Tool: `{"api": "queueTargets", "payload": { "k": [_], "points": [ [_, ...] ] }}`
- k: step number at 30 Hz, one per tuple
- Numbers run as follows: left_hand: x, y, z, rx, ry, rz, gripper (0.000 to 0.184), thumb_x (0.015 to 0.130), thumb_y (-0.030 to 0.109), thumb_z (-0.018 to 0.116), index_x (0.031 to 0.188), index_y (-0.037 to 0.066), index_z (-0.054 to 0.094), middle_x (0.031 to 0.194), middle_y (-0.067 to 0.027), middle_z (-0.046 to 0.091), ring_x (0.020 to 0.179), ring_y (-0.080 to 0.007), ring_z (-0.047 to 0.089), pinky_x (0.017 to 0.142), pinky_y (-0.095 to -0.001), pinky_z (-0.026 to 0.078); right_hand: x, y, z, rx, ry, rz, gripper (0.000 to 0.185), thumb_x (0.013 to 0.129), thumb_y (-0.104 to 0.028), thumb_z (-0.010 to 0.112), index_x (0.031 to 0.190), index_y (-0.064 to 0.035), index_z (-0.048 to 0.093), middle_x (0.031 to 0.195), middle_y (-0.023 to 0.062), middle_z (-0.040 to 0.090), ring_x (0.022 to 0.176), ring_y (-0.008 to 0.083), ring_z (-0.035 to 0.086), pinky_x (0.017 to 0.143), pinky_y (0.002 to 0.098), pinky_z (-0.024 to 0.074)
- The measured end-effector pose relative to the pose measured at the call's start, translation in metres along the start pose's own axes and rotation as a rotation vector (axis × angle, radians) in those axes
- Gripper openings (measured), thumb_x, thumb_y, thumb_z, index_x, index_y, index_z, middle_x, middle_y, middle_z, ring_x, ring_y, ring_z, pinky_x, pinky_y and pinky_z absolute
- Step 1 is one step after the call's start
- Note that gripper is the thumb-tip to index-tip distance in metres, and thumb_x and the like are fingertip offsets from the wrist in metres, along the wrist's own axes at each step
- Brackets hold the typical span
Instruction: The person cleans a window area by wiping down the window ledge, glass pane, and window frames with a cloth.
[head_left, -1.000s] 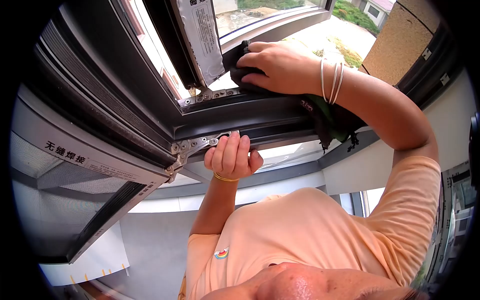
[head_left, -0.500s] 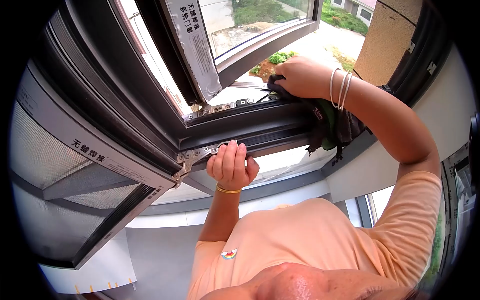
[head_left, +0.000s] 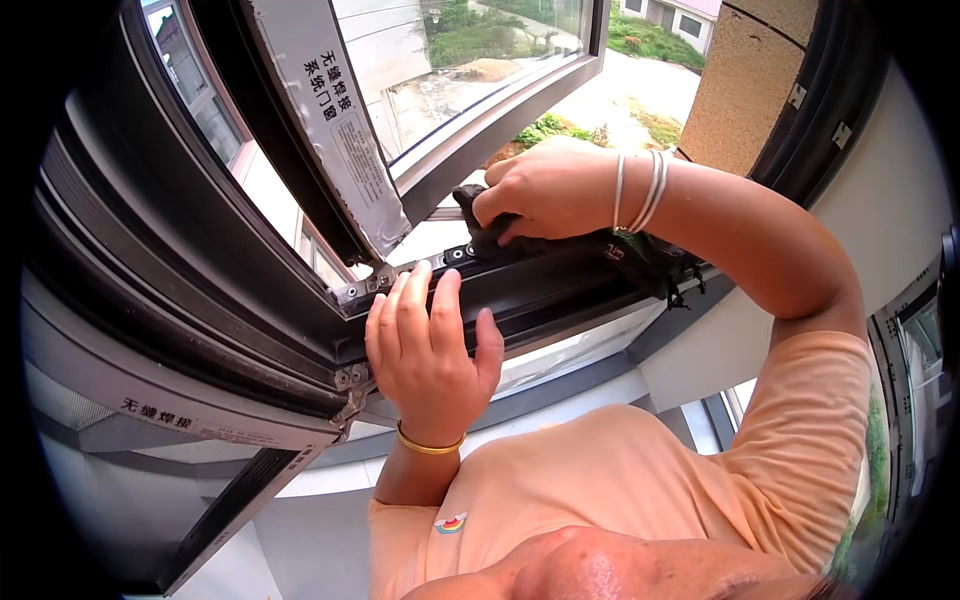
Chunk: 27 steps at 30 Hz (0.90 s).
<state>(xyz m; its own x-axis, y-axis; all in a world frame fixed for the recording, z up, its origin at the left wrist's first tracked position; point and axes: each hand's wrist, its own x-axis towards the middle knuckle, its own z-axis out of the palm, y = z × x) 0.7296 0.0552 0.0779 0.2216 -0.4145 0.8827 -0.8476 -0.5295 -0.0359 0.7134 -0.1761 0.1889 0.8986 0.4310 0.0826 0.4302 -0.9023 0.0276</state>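
My left hand (head_left: 430,345), with a gold bracelet, lies back up across the dark window frame (head_left: 540,295). Its fingers are apart, and their tips are near the metal hinge strip (head_left: 350,292) at the bottom of the opening. Farther right, my right hand (head_left: 545,195), with white bracelets, is wrapped round a bunched black cloth (head_left: 650,265). The cloth lies along the frame's inner channel, with its loose end hanging over the near edge.
An outward-opened glass sash (head_left: 480,100) with a printed white label strip (head_left: 345,130) stands beyond the frame. A screen sash (head_left: 120,490) swings inward at the lower left, joined by a corner hinge (head_left: 350,385). A tan block wall (head_left: 745,90) is outside at the right.
My left hand has opened from its curled grip on the near frame edge and reached up across the frame. My right hand and the cloth have shifted left along the channel since half a second ago.
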Motion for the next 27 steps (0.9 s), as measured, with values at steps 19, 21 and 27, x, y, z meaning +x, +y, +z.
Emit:
{"api": "queueTargets", "payload": {
  "k": [19, 21, 27],
  "points": [
    [0.000, -0.008, 0.010, 0.088, -0.102, -0.015, 0.047, 0.099, 0.043, 0.055, 0.117, 0.001, 0.066, 0.109, -0.0132, 0.065, 0.099, -0.0313, 0.064, 0.095, -0.0464, 0.050, -0.040, 0.006, -0.033, -0.200, -0.335, 0.253, 0.019, 0.085, -0.015, 0.073, 0.104, -0.0173, 0.071, 0.094, 0.0057, 0.068, 0.090, 0.0266, 0.071, 0.076, 0.0403, 0.0567],
    [-0.001, -0.011, 0.008, 0.081, -0.114, -0.011, 0.048, 0.100, 0.044, 0.054, 0.117, 0.001, 0.066, 0.109, -0.0130, 0.065, 0.099, -0.0310, 0.064, 0.095, -0.0466, 0.050, -0.057, 0.020, -0.041, -0.378, -0.619, 0.450, 0.020, 0.085, -0.017, 0.073, 0.105, -0.0185, 0.074, 0.097, 0.0050, 0.071, 0.095, 0.0243, 0.071, 0.080, 0.0381, 0.0576],
    [-0.002, -0.011, 0.008, 0.093, -0.117, -0.011, 0.050, 0.101, 0.046, 0.052, 0.118, 0.002, 0.065, 0.109, -0.0127, 0.064, 0.100, -0.0308, 0.064, 0.095, -0.0472, 0.050, -0.079, 0.036, -0.046, -0.266, -0.460, 0.584, 0.018, 0.092, -0.023, 0.071, 0.109, -0.0159, 0.073, 0.100, 0.0063, 0.072, 0.098, 0.0261, 0.070, 0.088, 0.0389, 0.0545]
  ]
}}
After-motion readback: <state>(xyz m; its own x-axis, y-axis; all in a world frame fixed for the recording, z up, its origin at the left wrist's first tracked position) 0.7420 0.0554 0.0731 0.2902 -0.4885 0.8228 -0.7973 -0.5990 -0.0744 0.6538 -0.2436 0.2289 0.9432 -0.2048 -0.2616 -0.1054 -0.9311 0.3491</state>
